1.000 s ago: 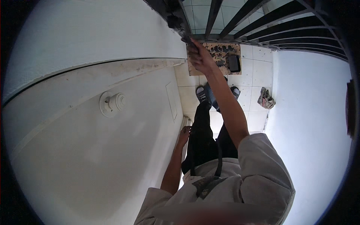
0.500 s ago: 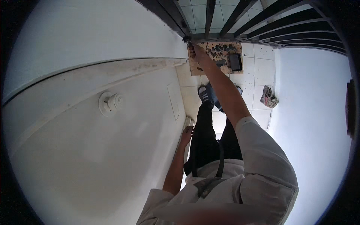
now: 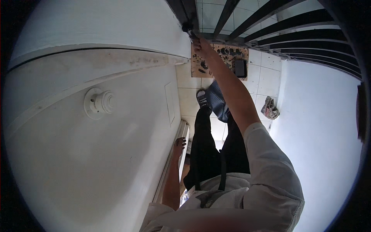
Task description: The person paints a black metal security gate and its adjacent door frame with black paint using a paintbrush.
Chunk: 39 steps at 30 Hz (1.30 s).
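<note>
My right arm reaches far forward, and my right hand [image 3: 201,45] is closed round a paintbrush [image 3: 188,28] with dark bristles. Its bristles lie against or close to the dark left post [image 3: 181,11] of a barred gate, beside the white wall; contact is too small to make out. Lower on the left, my left hand [image 3: 179,143] rests on a white door-frame edge [image 3: 183,131], fingers apart and bent over it. Beneath my right hand lies a brown board [image 3: 197,62] marked with black paint spots. A black tray [image 3: 240,69] sits on its right part.
Dark gate bars [image 3: 262,19] span the far side. A round white fixture [image 3: 98,103] juts from the white surface at left. A blue-grey item [image 3: 218,101] lies by my feet on the tiled floor [image 3: 253,79]. A crumpled bag or cloth [image 3: 269,108] lies by the right wall [image 3: 317,127].
My right hand has raised the brush along the gate post, slightly left and farther up. My left hand has shifted left and a little lower in view as the view moved.
</note>
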### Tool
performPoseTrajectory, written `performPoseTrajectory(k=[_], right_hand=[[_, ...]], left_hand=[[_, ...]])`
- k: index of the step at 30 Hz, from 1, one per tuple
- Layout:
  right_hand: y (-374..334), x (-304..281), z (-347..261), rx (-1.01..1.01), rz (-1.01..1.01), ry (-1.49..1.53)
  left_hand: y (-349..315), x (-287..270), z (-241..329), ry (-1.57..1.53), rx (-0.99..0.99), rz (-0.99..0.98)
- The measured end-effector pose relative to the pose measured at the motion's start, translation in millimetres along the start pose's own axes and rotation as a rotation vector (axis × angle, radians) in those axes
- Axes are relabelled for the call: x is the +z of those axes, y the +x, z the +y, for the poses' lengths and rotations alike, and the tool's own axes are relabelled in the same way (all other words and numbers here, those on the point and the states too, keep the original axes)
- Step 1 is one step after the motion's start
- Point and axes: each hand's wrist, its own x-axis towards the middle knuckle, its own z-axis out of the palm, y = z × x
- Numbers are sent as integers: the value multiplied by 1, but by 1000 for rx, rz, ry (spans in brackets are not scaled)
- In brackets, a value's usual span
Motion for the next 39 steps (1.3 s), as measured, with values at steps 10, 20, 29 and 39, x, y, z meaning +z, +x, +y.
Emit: performPoseTrajectory(k=[10,20,29,39], right_hand=[[-3,-6,20,-78,226,-31],[-6,-10,4,-111,71,-202],[15,7,6,-117,347,-294],[-6,10,28,-110,9,62]], left_hand=[[-1,23,16,-88,116,6],[11,17,21,-112,193,-74],[21,23,48,-51,183,-77],[-3,36,43,-69,207,-50]])
